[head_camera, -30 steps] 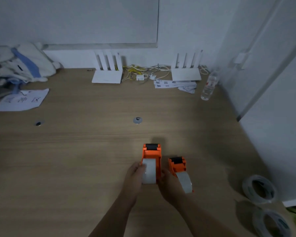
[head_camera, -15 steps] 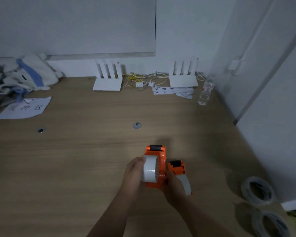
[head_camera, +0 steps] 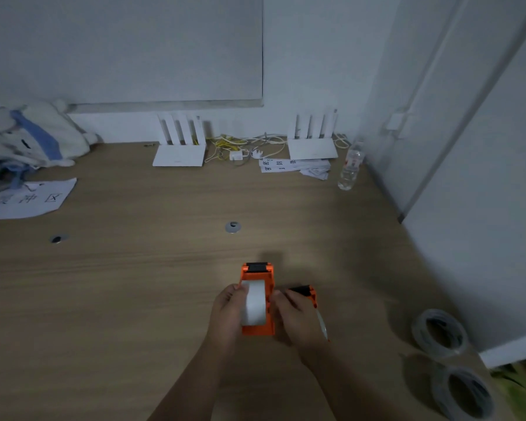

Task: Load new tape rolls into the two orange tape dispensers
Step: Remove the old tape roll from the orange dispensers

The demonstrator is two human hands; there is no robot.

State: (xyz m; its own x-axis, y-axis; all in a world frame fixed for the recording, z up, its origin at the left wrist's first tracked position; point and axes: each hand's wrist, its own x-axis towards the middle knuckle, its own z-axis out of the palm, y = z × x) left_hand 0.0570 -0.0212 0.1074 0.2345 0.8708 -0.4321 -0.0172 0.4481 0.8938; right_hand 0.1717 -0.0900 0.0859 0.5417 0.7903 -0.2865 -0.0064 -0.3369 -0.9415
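Note:
An orange tape dispenser (head_camera: 260,276) with a black front bar sits near the front middle of the wooden desk, a white tape roll (head_camera: 254,302) seated in it. My left hand (head_camera: 227,311) grips the roll and the dispenser's left side. My right hand (head_camera: 296,317) curls against the dispenser's right side, its fingers at the orange wall. Behind my right hand lies the second orange dispenser (head_camera: 308,293), mostly hidden, with a sliver of its tape showing. Two clear tape rolls (head_camera: 441,332) (head_camera: 463,393) lie on the desk at the front right.
Two white routers (head_camera: 179,150) (head_camera: 313,145) with tangled cables stand at the back wall. A water bottle (head_camera: 349,168) and paper strips (head_camera: 292,165) lie at the back right. A printed sheet (head_camera: 31,197) and a cloth pile (head_camera: 28,138) occupy the left. A white wall runs along the desk's right edge.
Both hands have shifted on the first dispenser; it now lies flatter with the roll facing up. My right hand has moved over the second dispenser, hiding most of it.

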